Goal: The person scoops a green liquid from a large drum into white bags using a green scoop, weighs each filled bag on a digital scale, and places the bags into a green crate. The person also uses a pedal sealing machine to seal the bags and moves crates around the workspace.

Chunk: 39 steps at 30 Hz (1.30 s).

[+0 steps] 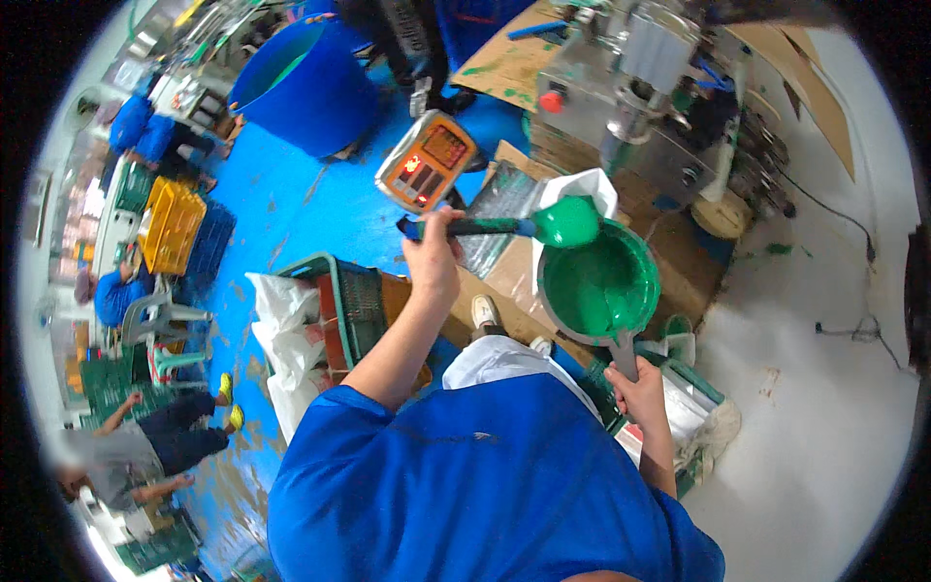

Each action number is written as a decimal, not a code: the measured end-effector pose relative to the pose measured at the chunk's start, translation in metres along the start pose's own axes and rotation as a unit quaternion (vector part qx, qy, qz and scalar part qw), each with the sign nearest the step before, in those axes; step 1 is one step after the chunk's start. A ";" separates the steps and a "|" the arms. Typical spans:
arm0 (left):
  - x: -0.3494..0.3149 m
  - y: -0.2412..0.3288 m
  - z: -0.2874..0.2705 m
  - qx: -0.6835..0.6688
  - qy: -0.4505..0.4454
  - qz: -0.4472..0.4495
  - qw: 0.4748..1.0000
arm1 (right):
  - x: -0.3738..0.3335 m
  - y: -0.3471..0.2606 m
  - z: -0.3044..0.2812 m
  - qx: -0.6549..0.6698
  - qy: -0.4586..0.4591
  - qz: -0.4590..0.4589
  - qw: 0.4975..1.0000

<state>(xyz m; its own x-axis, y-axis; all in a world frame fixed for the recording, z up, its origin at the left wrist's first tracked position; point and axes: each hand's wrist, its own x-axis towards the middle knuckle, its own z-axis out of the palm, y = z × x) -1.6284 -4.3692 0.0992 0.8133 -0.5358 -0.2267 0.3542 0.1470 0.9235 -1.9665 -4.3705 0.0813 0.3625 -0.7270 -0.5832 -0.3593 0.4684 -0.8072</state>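
Observation:
My left hand [432, 257] is closed around the dark handle of a scoop [567, 223], whose broad head is coated in thick green liquid. That head hangs over the far-left rim of a saucepan [652, 281]. Green liquid fills part of the pan and smears its inner wall. Gripping the pan's grey handle from the right is my right hand [640, 393]. Just beyond the pan, a white bag or liner [590, 182] stands open, partly hidden by the scoop. Whether the pan rests on anything cannot be made out.
A scale display [427, 160] with lit digits stands ahead. Behind it is a large blue tub [305, 87]; a metal machine with a red knob [552, 102] stands at the far right. A green crate [354, 301] with white bags sits left. Several people are at the left.

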 end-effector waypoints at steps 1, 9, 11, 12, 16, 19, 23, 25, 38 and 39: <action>0.007 -0.004 0.006 0.008 0.005 0.004 1.000 | -0.005 0.004 -0.005 0.017 0.007 0.015 1.000; 0.022 -0.080 0.054 0.322 -0.386 0.410 0.761 | -0.023 0.036 -0.027 -0.001 0.086 0.040 0.996; 0.019 -0.090 0.054 0.360 -0.423 0.429 0.712 | -0.022 0.041 -0.028 -0.017 0.115 0.042 0.992; 0.018 -0.092 0.052 0.378 -0.441 0.445 0.682 | -0.021 0.042 -0.028 -0.022 0.128 0.060 0.990; 0.012 -0.094 0.049 0.400 -0.416 0.446 0.684 | -0.019 0.044 -0.030 -0.049 0.178 0.058 0.981; 0.011 -0.090 0.049 0.347 -0.376 0.400 0.760 | -0.017 0.038 -0.030 -0.091 0.216 0.021 0.972; 0.015 -0.065 0.046 0.244 -0.093 0.052 0.964 | -0.018 0.014 -0.029 -0.107 0.207 0.071 0.970; 0.017 -0.040 0.036 0.072 -0.021 0.019 0.997 | -0.018 -0.006 -0.026 -0.128 0.188 0.054 0.972; 0.060 0.050 -0.033 0.224 -0.119 0.163 0.954 | 0.139 -0.143 0.122 -0.016 -0.095 -0.114 0.989; 0.074 0.050 -0.036 0.140 -0.116 0.214 0.960 | 0.162 -0.155 0.139 0.013 -0.110 -0.121 0.986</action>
<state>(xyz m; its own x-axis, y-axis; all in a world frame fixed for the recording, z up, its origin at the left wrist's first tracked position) -1.5342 -4.3719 0.1175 0.7202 -0.6518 0.2377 -0.1544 0.1834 0.9708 -1.7327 -4.4916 0.0995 0.6138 -0.6939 -0.3765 -0.2177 0.3097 -0.9256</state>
